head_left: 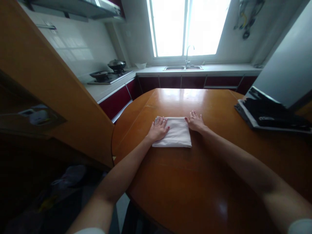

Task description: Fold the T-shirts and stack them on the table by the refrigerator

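A white cloth (176, 135), folded into a flat, roughly square bundle, lies on the wooden table (170, 185). My left hand (158, 129) rests flat on the cloth's left side with its fingers stretched out. At the upper right corner, the thumb of my right hand (195, 121) touches the cloth's edge. The other fingers of that hand are spread over the tabletop beside it. Neither hand grips anything. What kind of item the folded cloth is, I cannot tell.
A stack of dark folded clothes (268, 110) sits at the table's right side. Behind the table runs a counter with a sink (184, 68). Pans, one a lidded wok (117, 64), stand on the stove at left. A wooden panel (65, 78) borders the table's left.
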The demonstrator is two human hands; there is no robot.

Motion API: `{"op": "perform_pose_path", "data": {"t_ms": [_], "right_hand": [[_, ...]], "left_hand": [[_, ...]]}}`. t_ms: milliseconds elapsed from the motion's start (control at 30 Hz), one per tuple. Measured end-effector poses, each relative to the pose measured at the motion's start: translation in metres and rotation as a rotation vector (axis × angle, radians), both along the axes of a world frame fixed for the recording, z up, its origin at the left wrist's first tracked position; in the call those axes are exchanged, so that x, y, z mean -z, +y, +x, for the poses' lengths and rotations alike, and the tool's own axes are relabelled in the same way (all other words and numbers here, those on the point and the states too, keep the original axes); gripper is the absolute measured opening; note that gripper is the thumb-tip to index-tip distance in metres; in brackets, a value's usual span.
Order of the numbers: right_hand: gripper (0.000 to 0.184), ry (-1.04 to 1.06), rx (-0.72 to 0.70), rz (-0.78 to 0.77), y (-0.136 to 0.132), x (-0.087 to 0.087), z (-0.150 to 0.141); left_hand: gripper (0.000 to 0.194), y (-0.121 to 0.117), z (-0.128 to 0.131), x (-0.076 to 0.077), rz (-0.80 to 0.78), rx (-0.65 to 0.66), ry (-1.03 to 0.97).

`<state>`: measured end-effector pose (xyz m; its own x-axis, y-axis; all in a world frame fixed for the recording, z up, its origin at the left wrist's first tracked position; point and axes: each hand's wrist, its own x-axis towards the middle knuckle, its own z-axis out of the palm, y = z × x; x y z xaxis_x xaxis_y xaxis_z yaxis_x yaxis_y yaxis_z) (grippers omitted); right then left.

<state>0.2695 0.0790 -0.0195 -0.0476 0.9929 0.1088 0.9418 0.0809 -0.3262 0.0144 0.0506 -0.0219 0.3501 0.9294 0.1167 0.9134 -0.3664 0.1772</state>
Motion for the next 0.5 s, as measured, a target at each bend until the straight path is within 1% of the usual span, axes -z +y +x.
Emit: {"op": "perform_pose_path", "data": {"t_ms": [67, 100, 167, 200, 233, 300, 367, 500], "right_hand": [[0.064, 0.036, -0.079, 0.108, -0.016, -0.006, -0.012], [0.063, 0.045, -0.164, 0.151, -0.027, -0.007, -0.020], [0.063, 0.026, -0.360, 0.159, -0.049, -0.006, -0.037], [0.063, 0.009, -0.417, 0.135, -0.059, -0.004, -0.043], [0.064, -0.005, -0.443, 0.108, -0.068, -0.001, -0.046], [0.064, -0.022, -0.428, 0.066, -0.079, 0.004, -0.044], [0.064, -0.028, -0.392, 0.058, -0.085, 0.008, -0.035], [0.065, -0.039, -0.393, 0.081, -0.095, 0.015, -0.011]], "left_hand": [[0.063, 0.000, 0.000, 0.000, 0.001, 0.003, 0.001], [0.063, 0.000, 0.000, -0.001, 0.002, 0.007, 0.002], [0.065, -0.001, 0.000, -0.002, -0.003, 0.015, 0.001], [0.065, -0.001, -0.001, -0.003, -0.011, 0.016, -0.001], [0.064, -0.001, -0.001, -0.003, -0.024, 0.015, -0.008], [0.064, 0.001, -0.004, -0.002, -0.058, 0.003, -0.038], [0.064, 0.007, -0.009, 0.001, -0.079, -0.031, -0.098], [0.063, 0.028, -0.028, 0.005, -0.046, -0.157, -0.237]]}}
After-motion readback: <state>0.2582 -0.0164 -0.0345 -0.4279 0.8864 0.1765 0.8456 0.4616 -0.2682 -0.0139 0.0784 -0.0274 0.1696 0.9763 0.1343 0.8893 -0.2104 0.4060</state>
